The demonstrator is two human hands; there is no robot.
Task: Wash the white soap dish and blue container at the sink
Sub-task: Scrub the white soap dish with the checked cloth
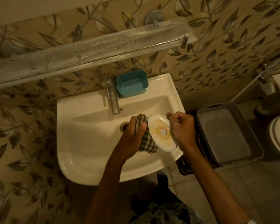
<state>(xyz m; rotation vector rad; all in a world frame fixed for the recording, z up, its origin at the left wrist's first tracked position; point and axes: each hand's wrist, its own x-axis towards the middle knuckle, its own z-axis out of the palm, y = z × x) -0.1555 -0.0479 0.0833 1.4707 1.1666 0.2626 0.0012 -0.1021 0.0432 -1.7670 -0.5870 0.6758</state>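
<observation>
R hand grips soap dish, L hand cloth

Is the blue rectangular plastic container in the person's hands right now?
No, the blue rectangular plastic container sits on the white ceramic sink's back ledge beside the metal tap, untouched.

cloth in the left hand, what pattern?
Dark-and-light checked cloth, bunched in the left hand; head view.

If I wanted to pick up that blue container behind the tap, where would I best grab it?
Probably by its rim, from above. The blue container sits upright and open-topped on the sink ledge, apparently empty. The tap crowds its left side and the wall its back, so pinching the right or front wall looks easiest.
</observation>
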